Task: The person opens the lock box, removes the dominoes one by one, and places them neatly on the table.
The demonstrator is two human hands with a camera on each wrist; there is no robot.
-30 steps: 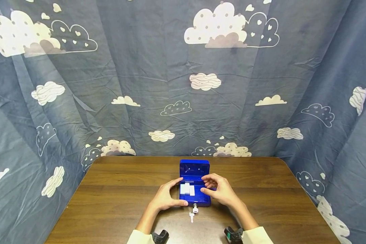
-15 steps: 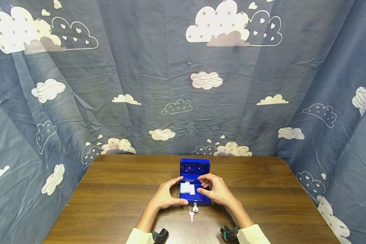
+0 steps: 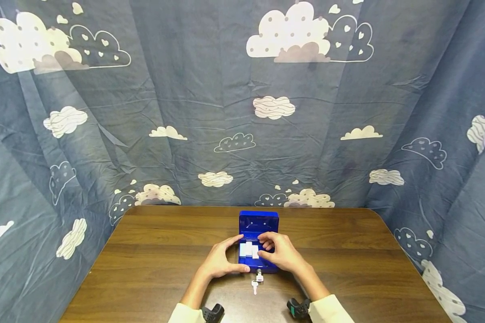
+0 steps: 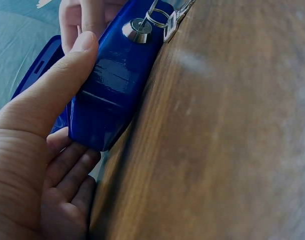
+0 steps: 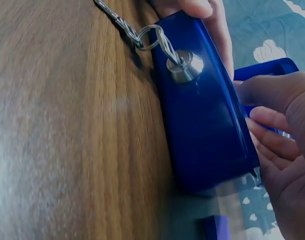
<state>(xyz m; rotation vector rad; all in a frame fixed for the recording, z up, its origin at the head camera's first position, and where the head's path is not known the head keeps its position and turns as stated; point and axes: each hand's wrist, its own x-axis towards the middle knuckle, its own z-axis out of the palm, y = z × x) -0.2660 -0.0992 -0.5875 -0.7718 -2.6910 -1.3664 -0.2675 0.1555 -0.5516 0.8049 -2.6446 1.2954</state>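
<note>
A blue metal cash box (image 3: 270,270) stands on the table with its lid raised. Inside its left half lie white rectangular pieces (image 3: 249,248), their kind too small to tell. The left hand (image 3: 217,261) grips the box's left side, thumb on the front rim and fingers toward the back corner. Over the box's right half reaches the right hand (image 3: 284,254), thumb and fingers apart, thumb tip at the edge of the rightmost white piece. A key sits in the front lock (image 4: 137,31), and a second key (image 3: 255,287) hangs from its ring onto the table.
The wooden table (image 3: 165,251) extends on both sides of the box. Behind it hangs a dark blue curtain (image 3: 210,89) with a cloud print. A small purple-blue object (image 5: 216,228), unclear in kind, shows at the bottom of the right wrist view.
The right hand has moved left over the box, toward the white pieces. The left hand keeps its hold on the box, and the white pieces lie as before.
</note>
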